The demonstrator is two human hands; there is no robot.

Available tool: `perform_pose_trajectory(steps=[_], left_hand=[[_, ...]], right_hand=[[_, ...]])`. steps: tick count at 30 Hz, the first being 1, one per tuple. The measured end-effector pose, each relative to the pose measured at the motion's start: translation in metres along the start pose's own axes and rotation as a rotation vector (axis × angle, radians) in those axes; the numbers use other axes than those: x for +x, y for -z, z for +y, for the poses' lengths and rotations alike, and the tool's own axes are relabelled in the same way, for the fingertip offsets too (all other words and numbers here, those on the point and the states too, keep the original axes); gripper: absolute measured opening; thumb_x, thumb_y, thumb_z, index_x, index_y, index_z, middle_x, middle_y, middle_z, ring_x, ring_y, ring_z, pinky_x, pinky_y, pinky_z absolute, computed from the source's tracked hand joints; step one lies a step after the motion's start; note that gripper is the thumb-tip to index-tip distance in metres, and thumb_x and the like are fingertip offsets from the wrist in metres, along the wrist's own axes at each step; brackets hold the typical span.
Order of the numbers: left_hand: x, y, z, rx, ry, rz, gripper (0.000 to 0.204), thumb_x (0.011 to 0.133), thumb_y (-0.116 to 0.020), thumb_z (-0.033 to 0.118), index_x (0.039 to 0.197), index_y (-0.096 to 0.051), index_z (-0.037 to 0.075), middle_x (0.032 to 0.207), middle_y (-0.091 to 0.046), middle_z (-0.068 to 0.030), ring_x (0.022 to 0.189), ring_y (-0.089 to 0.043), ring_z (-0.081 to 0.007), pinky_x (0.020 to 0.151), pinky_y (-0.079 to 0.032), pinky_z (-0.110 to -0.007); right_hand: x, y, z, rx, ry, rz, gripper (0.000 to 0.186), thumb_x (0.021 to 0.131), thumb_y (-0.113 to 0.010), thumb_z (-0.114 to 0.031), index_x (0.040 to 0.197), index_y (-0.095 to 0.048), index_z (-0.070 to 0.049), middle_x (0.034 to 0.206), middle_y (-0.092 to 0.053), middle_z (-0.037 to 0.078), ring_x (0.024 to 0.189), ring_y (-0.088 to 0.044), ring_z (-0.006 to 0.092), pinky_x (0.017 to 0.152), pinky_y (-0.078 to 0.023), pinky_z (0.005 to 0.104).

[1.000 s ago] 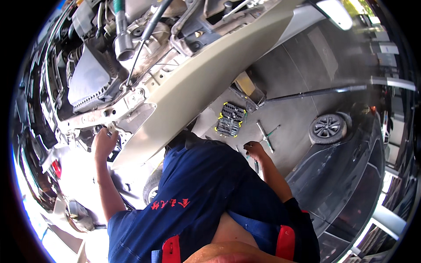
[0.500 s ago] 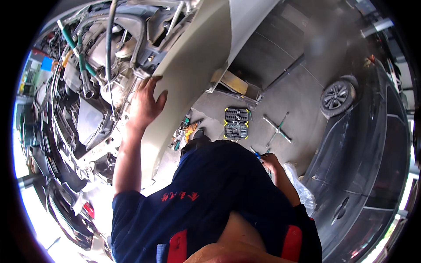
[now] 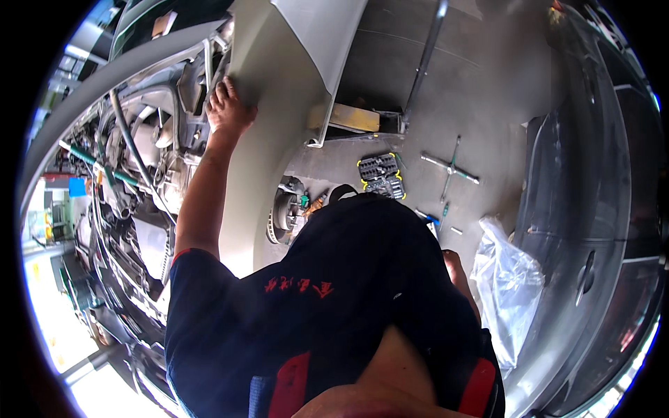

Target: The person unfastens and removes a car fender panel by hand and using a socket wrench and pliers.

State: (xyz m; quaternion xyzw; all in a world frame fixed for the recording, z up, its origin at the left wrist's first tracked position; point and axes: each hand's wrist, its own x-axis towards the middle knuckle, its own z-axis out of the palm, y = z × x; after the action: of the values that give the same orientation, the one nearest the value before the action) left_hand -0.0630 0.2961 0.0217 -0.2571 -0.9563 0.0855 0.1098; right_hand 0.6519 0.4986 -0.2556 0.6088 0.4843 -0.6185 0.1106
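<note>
Since the last frame our left hand (image 3: 230, 113) has shifted further back along the inner edge of the beige front fender (image 3: 270, 132), our right hand (image 3: 453, 267) has pulled in closer to our side, and the view has swung round with us. Biggest first: dark grey car (image 3: 571, 202) stands along the right. Fender runs down left of centre, between the exposed engine bay (image 3: 143, 146) and the floor (image 3: 488, 188); our left fingers are extended and laid over its edge, not wrapped round any tool we can see. Crumpled clear plastic sheet (image 3: 509, 285) lies beside the dark car, and in view it's the thing nearest our right hand. That hand is partly behind our navy shirt (image 3: 334, 272), so we can't tell whether it's curled round anything. Yellow-faced block (image 3: 355, 118) sits past the fender's rear end. Four-way lug wrench (image 3: 451, 169) is flat on the floor, right of the unfolded black-and-yellow socket set (image 3: 380, 167). Brake disc (image 3: 272, 224) shows under the wheel arch. Smallest: blue-handled tool (image 3: 428, 217) and green-handled screwdriver (image 3: 445, 210), close together ahead of our right hand.
</note>
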Motion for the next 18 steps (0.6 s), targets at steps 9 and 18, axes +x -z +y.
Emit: perform_pose_trajectory(steps=[9, 18], left_hand=[[0.053, -0.011, 0.028, 0.173, 0.018, 0.059, 0.109, 0.086, -0.066, 0.06, 0.158, -0.02, -0.007, 0.152, -0.042, -0.0208, 0.138, -0.042, -0.0397, 0.117, -0.032, -0.053], [0.076, -0.029, 0.024, 0.234, 0.001, 0.138, 0.101, 0.091, -0.056, 0.063, 0.157, -0.022, -0.006, 0.149, -0.045, -0.0236, 0.133, -0.046, -0.0437, 0.112, -0.037, -0.056]], right_hand=[[-0.061, -0.028, -0.056, -0.117, -0.064, 0.151, 0.026, 0.094, -0.065, -0.03, 0.08, -0.06, -0.009, 0.055, -0.051, 0.002, 0.041, -0.046, 0.0148, 0.038, -0.035, 0.0359], [0.004, -0.007, -0.018, 0.117, -0.017, 0.105, 0.013, 0.098, -0.06, -0.019, 0.087, -0.062, -0.011, 0.057, -0.049, 0.001, 0.042, -0.039, 0.0109, 0.039, -0.031, 0.0299]])
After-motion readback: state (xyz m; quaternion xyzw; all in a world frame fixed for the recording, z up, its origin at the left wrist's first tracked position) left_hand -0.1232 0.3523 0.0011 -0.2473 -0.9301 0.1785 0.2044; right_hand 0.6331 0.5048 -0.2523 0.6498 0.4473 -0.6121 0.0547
